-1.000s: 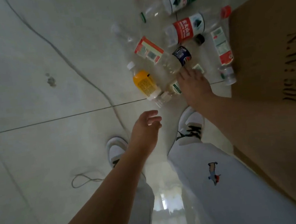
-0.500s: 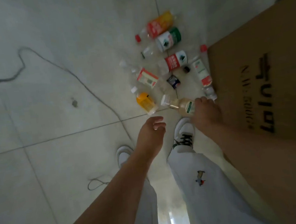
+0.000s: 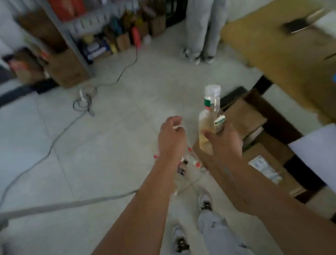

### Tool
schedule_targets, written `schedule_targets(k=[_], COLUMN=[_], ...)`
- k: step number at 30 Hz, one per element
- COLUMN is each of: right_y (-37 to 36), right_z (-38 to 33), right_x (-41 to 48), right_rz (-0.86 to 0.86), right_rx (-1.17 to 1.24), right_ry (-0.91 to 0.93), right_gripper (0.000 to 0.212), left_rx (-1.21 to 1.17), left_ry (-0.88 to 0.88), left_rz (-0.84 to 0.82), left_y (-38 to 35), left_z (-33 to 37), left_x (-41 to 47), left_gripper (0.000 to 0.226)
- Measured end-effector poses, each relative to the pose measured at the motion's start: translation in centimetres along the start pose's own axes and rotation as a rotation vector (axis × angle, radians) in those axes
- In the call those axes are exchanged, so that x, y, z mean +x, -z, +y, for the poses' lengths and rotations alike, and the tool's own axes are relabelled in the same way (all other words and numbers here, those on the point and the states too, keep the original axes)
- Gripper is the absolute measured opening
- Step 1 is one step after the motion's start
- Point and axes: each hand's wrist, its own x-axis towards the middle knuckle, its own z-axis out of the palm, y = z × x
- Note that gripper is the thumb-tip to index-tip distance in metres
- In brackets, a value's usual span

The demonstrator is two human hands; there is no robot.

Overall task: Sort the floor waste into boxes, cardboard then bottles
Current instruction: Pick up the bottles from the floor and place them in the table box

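Observation:
My right hand (image 3: pixel 223 141) grips a clear plastic bottle (image 3: pixel 210 120) with a white cap and a little pale liquid, held upright above the floor. My left hand (image 3: pixel 171 135) hovers just left of it, fingers loosely curled, holding nothing. Below my arms, several more bottles (image 3: pixel 188 163) with red caps lie on the tiled floor, mostly hidden by my forearms. To the right stands an open cardboard box (image 3: pixel 265 117) holding flattened cardboard pieces.
A large brown cardboard sheet (image 3: pixel 275 47) lies at the upper right, a white sheet (image 3: pixel 332 157) at the right edge. Another person's legs (image 3: pixel 199 20) stand ahead. Cables (image 3: pixel 83 103) run over the floor on the left, near shelving (image 3: pixel 98 26) with boxes.
My right hand has picked a bottle off the floor pile and raised it upright. My view has swung up from the floor toward the room and the box.

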Motion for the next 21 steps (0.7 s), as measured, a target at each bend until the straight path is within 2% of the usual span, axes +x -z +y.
schedule_targets(k=[4,10,14,21], right_y=[11.8,26.4,32.6,40.0], right_z=[-4.1,-3.8,-0.3,7.8], right_x=[-1.8,-5.1,-7.4,-7.7], right_rz=[0.089,0.347,0.446,0.547], right_rx=[0.204,0.432,0.492,0.579], right_ry=[0.038,0.053,0.041,-0.001], right_gripper=[0.047,0.051,0.069,0.064], left_rx=[-0.072,-0.132,-0.107,0.033], left_ry=[-0.187,-0.395,-0.447,-0.524], left_rz=[-0.114,-0.321,-0.451,-0.581], left_y=[-1.2,-6.5,-11.2,-19.4], left_z=[9.4,20.0,23.4,26.2], left_x=[-3.6,-8.0,-11.5,-17.1], left_gripper=[0.036,0.031,0.028,0.032])
